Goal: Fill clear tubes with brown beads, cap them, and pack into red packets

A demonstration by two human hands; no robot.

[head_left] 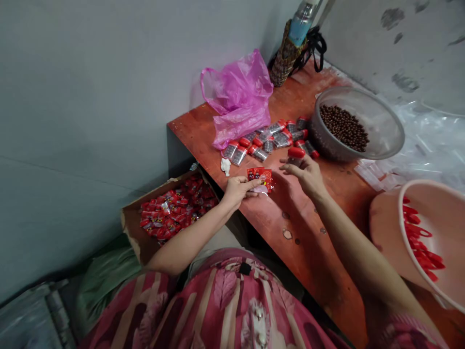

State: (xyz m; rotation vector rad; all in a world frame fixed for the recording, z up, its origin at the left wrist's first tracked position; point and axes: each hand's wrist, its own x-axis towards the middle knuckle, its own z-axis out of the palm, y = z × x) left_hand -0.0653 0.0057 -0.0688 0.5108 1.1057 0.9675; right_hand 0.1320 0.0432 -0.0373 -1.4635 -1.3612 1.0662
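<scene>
My left hand (238,190) is closed around a few red printed cards (264,177), pinched between thumb and fingers over the table's near edge. Off to its right, my right hand (307,173) holds a small clear container with a red cap (296,152), cap upward; my fingers partly hide its body. Just beyond both hands lie several similar red-capped containers (281,138) filled with dark beads. A crumpled white scrap (225,166) rests near my left hand.
A pink plastic bag (241,97) lies behind the containers. To the right stand a translucent bowl (390,131) of brown beads, clear plastic bags (432,145) and a peach tub (385,232) with red plastic parts. A bottle (300,26) stands behind. Lower left, a cardboard box (131,223) holds red packs.
</scene>
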